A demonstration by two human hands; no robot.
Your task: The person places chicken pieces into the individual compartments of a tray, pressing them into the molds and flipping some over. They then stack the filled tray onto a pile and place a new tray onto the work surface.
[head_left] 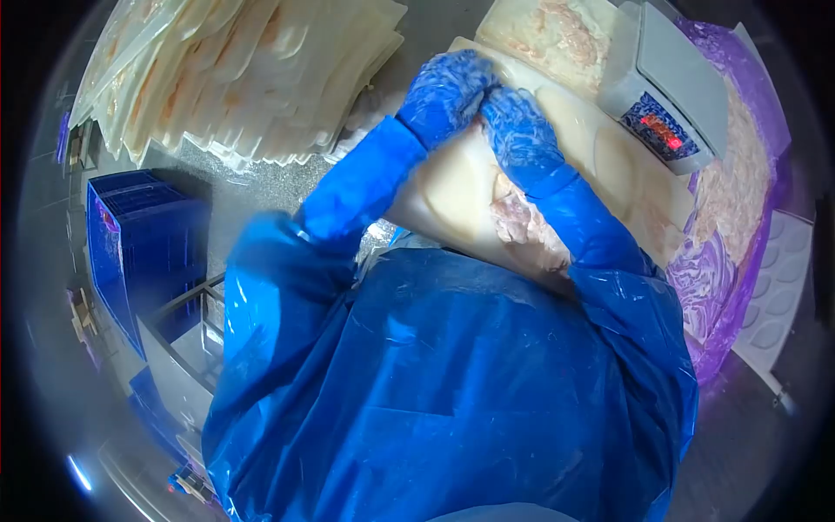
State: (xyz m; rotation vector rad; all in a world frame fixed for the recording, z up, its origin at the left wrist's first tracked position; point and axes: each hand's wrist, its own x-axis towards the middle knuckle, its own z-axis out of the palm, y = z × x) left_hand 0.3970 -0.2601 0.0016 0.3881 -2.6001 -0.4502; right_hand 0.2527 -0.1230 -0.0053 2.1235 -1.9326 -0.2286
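A white moulded tray (pixel 435 196) with rounded hollows lies in front of my body. Over its far left part is my left hand (pixel 448 91), in a wet blue glove, its fingers curled down. My right hand (pixel 524 135), gloved alike and smeared with pale residue, is beside it and touches it, fingers also bent downward. Whatever lies under the fingers is mostly hidden; a small pinkish bit shows between the hands. Nearer to me, below my right forearm, a lump of pale pink minced meat (pixel 526 226) rests on the tray.
Upper left stands a tall stack of stained white trays (pixel 252 78). At right are a scale (pixel 683 83) with a red display and a purple bag (pixel 778 130) of pale mince. More mince (pixel 565 39) lies beyond the tray. Blue crates (pixel 148 244) stand at left.
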